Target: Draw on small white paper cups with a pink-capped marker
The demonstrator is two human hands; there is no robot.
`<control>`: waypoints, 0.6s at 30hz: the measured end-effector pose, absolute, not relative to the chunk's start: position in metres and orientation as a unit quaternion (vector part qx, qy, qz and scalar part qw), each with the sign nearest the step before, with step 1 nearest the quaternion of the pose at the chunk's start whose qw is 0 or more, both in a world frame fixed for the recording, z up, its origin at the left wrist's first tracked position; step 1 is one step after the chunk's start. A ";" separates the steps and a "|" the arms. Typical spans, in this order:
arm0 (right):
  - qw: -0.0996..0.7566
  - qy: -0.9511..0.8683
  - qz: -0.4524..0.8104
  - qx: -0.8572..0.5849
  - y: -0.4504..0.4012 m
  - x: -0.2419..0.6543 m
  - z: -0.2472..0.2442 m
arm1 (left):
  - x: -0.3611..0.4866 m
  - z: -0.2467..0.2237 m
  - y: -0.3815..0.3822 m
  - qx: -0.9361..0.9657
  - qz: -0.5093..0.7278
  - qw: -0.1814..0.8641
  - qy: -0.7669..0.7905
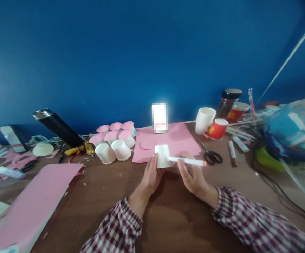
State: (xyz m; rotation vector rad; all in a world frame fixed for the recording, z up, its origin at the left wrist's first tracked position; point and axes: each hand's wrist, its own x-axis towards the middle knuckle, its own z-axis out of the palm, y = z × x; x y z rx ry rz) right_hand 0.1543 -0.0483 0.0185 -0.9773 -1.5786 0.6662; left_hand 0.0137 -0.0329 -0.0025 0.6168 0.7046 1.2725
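Observation:
A small white paper cup [163, 156] is held upright by my left hand [150, 175], with the thumb along its left side and the other fingers behind it. My right hand [193, 175] is closed round a white marker pen [190, 161] with an orange-pink end. The pen lies nearly level, its tip pointing left at the cup's right side; whether it touches I cannot tell. Just behind the cup, a pink paper disc [147, 144] rests on pink paper sheets [180, 135]. Several white cups [121, 150] stand to the left, some topped with pink discs.
Black-handled scissors [213, 157] lie right of the pink sheets, near a red cup [218, 129] and a white cup [205, 120]. A black flask [59, 128] leans at the left behind a yellow glue gun [73, 150]. A pink folder-like sheet [33, 207] covers the left front.

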 end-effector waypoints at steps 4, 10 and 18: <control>0.550 -0.669 0.280 -0.413 -0.048 0.154 0.019 | 0.014 -0.002 -0.033 0.284 0.570 0.704 0.312; 0.546 -0.671 0.274 -0.420 -0.049 0.155 0.020 | 0.014 -0.003 -0.033 0.282 0.570 0.705 0.315; 0.544 -0.674 0.274 -0.418 -0.049 0.155 0.024 | 0.014 -0.004 -0.033 0.295 0.570 0.700 0.314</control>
